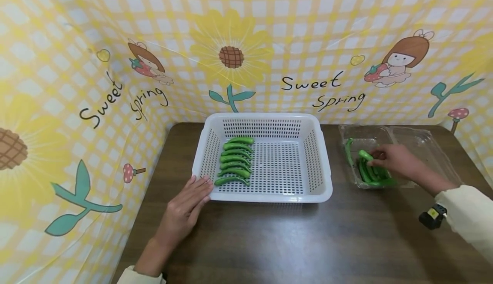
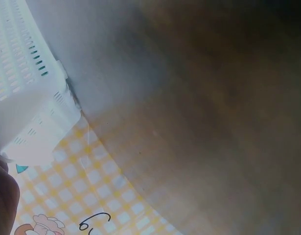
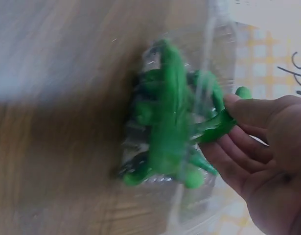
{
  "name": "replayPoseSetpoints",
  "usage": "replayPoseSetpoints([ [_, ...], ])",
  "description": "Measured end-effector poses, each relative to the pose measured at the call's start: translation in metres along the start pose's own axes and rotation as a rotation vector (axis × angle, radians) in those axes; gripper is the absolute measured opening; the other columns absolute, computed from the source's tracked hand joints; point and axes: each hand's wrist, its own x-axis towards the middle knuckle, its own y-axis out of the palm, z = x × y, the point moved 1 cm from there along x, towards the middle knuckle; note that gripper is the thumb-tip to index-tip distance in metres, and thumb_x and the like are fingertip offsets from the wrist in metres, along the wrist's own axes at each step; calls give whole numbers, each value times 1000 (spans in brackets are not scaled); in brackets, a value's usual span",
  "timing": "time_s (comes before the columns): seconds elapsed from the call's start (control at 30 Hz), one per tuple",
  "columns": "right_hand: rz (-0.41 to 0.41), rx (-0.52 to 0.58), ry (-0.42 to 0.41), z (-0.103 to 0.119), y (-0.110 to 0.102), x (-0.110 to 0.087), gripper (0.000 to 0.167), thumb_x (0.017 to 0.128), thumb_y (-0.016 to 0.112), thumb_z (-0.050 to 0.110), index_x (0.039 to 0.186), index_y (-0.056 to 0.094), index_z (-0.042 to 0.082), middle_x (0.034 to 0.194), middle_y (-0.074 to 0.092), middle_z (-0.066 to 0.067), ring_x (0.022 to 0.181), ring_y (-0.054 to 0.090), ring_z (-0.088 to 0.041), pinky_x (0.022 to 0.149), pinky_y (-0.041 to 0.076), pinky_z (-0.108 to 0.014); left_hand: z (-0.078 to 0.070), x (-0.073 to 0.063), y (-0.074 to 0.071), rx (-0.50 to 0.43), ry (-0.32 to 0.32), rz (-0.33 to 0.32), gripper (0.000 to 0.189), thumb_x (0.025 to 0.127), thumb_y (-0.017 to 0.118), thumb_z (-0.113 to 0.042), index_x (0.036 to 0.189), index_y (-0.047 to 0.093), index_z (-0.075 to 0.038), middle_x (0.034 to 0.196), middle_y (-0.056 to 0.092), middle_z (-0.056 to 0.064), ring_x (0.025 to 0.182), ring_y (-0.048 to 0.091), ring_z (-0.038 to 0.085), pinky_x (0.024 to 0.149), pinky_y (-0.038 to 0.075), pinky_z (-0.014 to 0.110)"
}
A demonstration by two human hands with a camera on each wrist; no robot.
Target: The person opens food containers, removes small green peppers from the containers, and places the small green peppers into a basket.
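Observation:
Several green chili peppers (image 1: 236, 160) lie in a column along the left side of the white plastic basket (image 1: 265, 198). My left hand (image 1: 188, 204) rests on the basket's front left corner, fingers extended over the rim. At the right, my right hand (image 1: 394, 160) is over a clear plastic container (image 1: 366, 134) and pinches a green chili pepper (image 3: 219, 125) between thumb and fingers. More green peppers (image 3: 172, 98) lie in the container beneath and beside that hand, one (image 1: 348, 151) along its left wall. The left wrist view catches only a dark part of the left hand at its edge.
The container's clear lid (image 1: 417, 140) lies opened out to its right. Both containers stand on a dark wooden table (image 1: 269, 241). A yellow checked cloth (image 1: 246, 1) with printed flowers rises behind the table and at its sides.

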Motion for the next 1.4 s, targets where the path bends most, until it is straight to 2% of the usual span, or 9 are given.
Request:
replayPoseSetpoints([
  [0.43, -131, 81, 74, 27, -21, 8, 43, 102, 64, 21, 131, 56, -10, 120, 68, -33, 110, 67, -48, 82, 63, -56, 0, 2, 1, -4, 11, -7, 28, 104, 61, -16, 119, 74, 4, 120, 73, 23, 120, 69, 36, 122, 43, 46],
  [0.57, -212, 138, 90, 34, -23, 13, 41, 101, 65, 25, 130, 58, -4, 122, 69, -30, 111, 68, -45, 74, 65, -42, -1, 3, 1, -8, -6, 4, 27, 103, 62, -15, 120, 74, 3, 121, 74, 21, 120, 69, 35, 122, 43, 45],
  [0.63, -248, 174, 89, 40, -25, 16, 41, 102, 64, 28, 131, 59, -1, 124, 70, -28, 114, 68, -44, 76, 65, -42, -1, 3, 1, -11, -14, 9, 27, 103, 62, -15, 121, 73, 2, 122, 74, 21, 121, 69, 35, 122, 42, 45],
  [0.7, -286, 205, 85, 47, -28, 19, 42, 103, 64, 30, 133, 59, 0, 126, 69, -27, 116, 68, -42, 77, 64, -32, 0, 3, 1, -14, -8, 5, 27, 102, 63, -14, 120, 73, 3, 122, 74, 21, 121, 69, 35, 122, 43, 45],
  [0.77, -329, 233, 79, 55, -32, 22, 44, 103, 63, 32, 134, 60, 1, 127, 69, -25, 113, 70, -35, 78, 61, -21, 0, 4, 1, -15, -2, 1, 27, 103, 63, -15, 120, 74, 3, 122, 74, 21, 121, 69, 35, 122, 43, 45],
  [0.9, -431, 281, 49, 69, -39, 32, 46, 102, 64, 37, 134, 63, 3, 125, 70, -22, 101, 64, 4, 76, 44, 0, 1, 5, 2, -13, 4, -4, 28, 103, 62, -16, 120, 74, 3, 121, 73, 22, 121, 69, 35, 122, 43, 45],
  [1.0, -487, 319, 18, 80, -43, 41, 47, 101, 65, 39, 134, 65, 5, 122, 71, -21, 93, 53, 19, 82, 46, -5, 1, 5, 2, -9, 3, -6, 28, 103, 62, -17, 120, 74, 3, 121, 74, 21, 120, 69, 35, 122, 43, 44],
  [1.23, -478, 500, -42, 114, -41, 63, 39, 100, 69, 30, 131, 68, 6, 121, 72, -17, 96, 63, 10, 83, 54, -4, 0, 3, 2, -9, 23, -14, 28, 103, 62, -17, 121, 73, 3, 120, 74, 22, 120, 69, 35, 122, 43, 44],
  [1.4, -449, 555, -95, 144, -24, 89, 34, 101, 68, 18, 132, 66, 3, 122, 71, -20, 108, 70, -12, 88, 62, -15, 0, 1, 1, -12, 38, -29, 28, 103, 62, -17, 120, 74, 3, 120, 74, 23, 121, 69, 34, 122, 43, 43],
])
